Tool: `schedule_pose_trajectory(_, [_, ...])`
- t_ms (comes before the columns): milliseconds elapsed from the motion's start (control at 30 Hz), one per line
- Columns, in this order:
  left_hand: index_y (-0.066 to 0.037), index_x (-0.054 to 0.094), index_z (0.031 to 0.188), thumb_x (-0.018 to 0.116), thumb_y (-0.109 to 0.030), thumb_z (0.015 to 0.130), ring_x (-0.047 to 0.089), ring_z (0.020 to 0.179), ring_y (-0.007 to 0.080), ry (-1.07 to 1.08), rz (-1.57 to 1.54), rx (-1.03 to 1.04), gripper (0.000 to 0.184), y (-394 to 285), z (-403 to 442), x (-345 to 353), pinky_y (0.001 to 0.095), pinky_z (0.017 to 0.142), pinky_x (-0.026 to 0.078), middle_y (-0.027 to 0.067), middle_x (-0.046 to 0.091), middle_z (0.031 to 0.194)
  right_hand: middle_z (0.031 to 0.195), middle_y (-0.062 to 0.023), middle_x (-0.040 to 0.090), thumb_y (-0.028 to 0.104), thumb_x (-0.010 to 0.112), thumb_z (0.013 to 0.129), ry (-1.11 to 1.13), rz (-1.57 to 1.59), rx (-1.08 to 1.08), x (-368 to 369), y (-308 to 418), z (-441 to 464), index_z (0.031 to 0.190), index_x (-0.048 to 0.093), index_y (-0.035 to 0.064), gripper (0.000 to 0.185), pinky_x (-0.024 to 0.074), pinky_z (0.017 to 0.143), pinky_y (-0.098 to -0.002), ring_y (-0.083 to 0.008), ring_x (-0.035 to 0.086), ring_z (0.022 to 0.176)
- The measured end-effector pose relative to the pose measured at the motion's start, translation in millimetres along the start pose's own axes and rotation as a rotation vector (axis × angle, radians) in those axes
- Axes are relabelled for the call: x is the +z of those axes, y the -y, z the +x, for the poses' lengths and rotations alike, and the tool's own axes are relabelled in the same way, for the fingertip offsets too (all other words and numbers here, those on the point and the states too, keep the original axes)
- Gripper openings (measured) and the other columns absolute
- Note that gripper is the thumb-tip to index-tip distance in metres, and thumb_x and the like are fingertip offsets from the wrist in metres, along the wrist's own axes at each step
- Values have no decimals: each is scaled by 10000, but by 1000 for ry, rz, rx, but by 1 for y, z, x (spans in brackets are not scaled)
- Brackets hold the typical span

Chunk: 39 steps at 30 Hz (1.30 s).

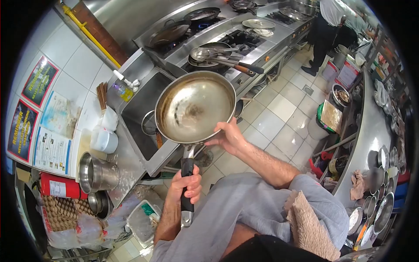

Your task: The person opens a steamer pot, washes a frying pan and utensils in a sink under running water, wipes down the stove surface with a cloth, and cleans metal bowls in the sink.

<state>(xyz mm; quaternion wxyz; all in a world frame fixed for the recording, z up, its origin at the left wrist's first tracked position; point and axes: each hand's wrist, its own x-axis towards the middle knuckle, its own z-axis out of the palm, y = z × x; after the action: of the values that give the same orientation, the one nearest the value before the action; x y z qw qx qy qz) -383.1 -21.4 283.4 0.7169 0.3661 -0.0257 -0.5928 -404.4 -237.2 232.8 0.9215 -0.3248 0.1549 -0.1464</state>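
Left grip [184,187] closed round the black handle [187,167] of a frying pan [196,105]; right grip [227,136] pinches its edge, thumb inside, fingers partly hidden. Pan held up by the sink [144,100], partly masking it: silvery interior, brown-stained wall, dark central smudges; underside unseen. Far person [325,37] cut off above.
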Motion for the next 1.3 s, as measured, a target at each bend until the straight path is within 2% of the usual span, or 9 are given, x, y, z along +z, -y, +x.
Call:
schedule_pose_trajectory(67, [-67,421,909,544,-45,786,361,355,76,5,13,-3,175,-15,3,13,274,305,364,-3,352,535,857,-183,541,-27,502,638,16,70,-51,11,15,6,1095,344,-42,484,557,488,-413,-305,615,607])
schedule_pose_trajectory(267, [-65,404,924,509,-64,814,369,365,72,62,66,26,152,-46,35,62,272,303,361,-5,350,550,841,-197,539,0,519,655,56,70,-92,12,75,30,1038,353,-81,426,545,478,-419,-313,612,636])
schedule_pose_trajectory(333, [-42,385,947,470,-54,823,339,344,55,82,59,45,150,-48,56,79,257,294,363,-13,332,539,900,-215,547,28,508,670,41,10,-38,1,100,39,1067,402,-76,424,558,573,-455,-327,609,719])
schedule_pose_trajectory(400, [-30,385,945,449,-52,833,352,348,55,108,41,70,131,-44,80,95,262,297,369,-10,341,543,847,-219,553,17,508,667,27,5,-53,-13,124,48,1023,421,-92,382,553,571,-473,-337,616,667])
schedule_pose_trajectory(867, [-51,449,936,484,-66,834,367,380,72,232,-65,58,109,-1,281,184,267,321,360,-9,363,571,801,-206,555,5,511,657,-59,-47,-48,-159,285,110,1008,397,-62,375,524,586,-550,-360,613,655])
schedule_pose_trajectory(933, [-62,450,935,491,-82,837,367,384,65,238,-33,44,108,-2,311,191,258,331,353,-19,368,575,846,-214,486,12,532,655,16,-24,-54,-179,304,124,1003,314,-73,419,507,550,-562,-367,588,660])
schedule_pose_trajectory(967, [-67,450,927,496,-86,835,368,386,63,233,-13,45,105,-2,325,194,258,332,354,-21,368,574,757,-194,511,5,527,653,-19,-15,-98,-187,311,131,942,381,-114,345,515,540,-553,-351,590,597])
schedule_pose_trajectory(1200, [-77,450,874,542,-96,807,383,400,75,186,55,66,116,-11,424,210,272,350,387,-20,369,568,799,-216,551,8,509,662,-80,-46,-119,-232,361,189,941,412,-90,311,539,505,-519,-362,611,622])
schedule_pose_trajectory(1300, [-75,448,845,545,-78,806,405,412,84,201,15,70,105,-17,464,216,275,364,400,-9,401,563,824,-234,571,46,487,675,-37,-105,-68,-261,378,227,1003,433,-81,356,548,562,-508,-371,615,673])
